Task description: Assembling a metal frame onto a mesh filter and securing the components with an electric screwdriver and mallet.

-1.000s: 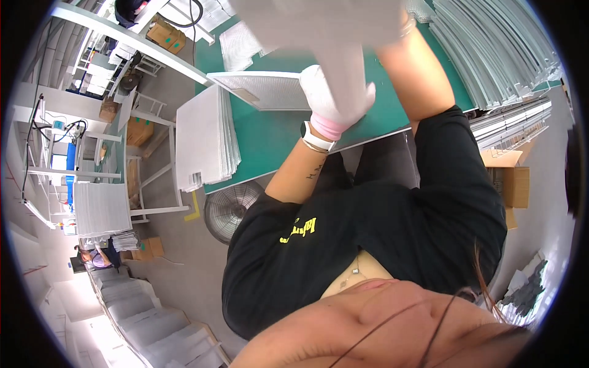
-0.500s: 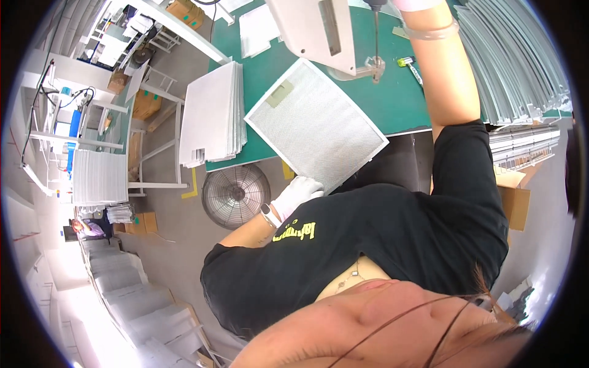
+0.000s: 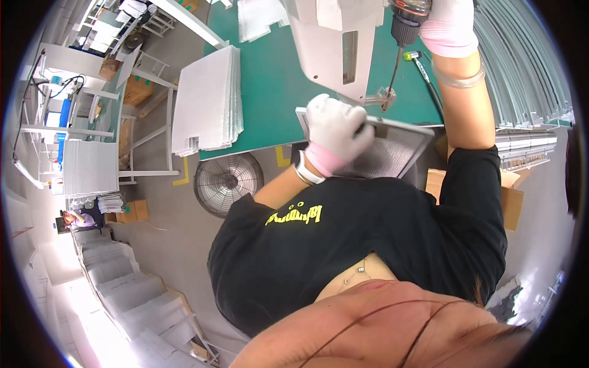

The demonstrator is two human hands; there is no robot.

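My left hand [image 3: 338, 130], in a white glove with a pink cuff, is curled over the upper edge of a white-framed mesh panel [image 3: 399, 147]. The panel stands tilted between the green table edge and my body, its left part behind the hand. Up at the top right, my right hand [image 3: 451, 24], gloved too, is closed around a power screwdriver [image 3: 410, 15]. Its long thin bit points down toward the small clear tip piece [image 3: 388, 98] at the foot of a white machine housing [image 3: 325, 46]. The top of the screwdriver and most of my right fingers are cut off by the frame.
A stack of white panels [image 3: 205, 98] sits on the left of the green table [image 3: 270, 92]. A green-headed tool [image 3: 417, 58] lies near my right forearm. Many grey panels [image 3: 521, 61] stand at the right. A floor fan [image 3: 230, 182] is below the table's left.
My left hand has moved up and right, from the panel's lower edge to its upper edge. The panel has swung from lying flat to tilted. The screwdriver and right hand have come lower into view.
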